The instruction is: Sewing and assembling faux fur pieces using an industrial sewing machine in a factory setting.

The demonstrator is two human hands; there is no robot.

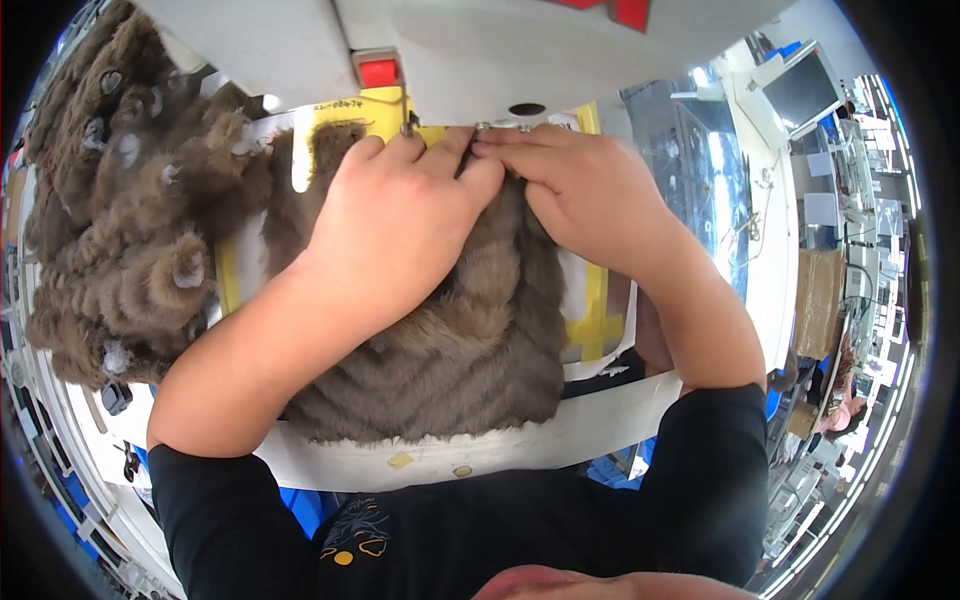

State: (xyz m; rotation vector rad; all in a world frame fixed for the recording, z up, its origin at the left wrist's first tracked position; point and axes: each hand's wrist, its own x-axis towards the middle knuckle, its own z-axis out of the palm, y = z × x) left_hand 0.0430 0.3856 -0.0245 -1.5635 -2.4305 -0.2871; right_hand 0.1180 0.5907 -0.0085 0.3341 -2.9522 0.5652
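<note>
A brown fur piece (480, 370) with chevron-like bands lies in front of me, its far end reaching under a white machine head. My left hand (400, 215) rests on its far part, back up, with fingers stretched apart toward the machine. Beside it my right hand (590, 185) is closed in a pinch at the fur's far edge; its fingertips almost meet the left thumb and index finger. What lies directly beneath the fingertips is largely hidden. A thin metal presser rod (406, 115) comes down close to the left fingers.
The white machine body (250, 45) overhangs the work, with a red part (379, 72) on it. Heaped brown fur (130, 200) fills the left side. Yellow tape (592, 335) marks the white board's right side. Clear plastic sheeting (690, 170) covers the table at right.
</note>
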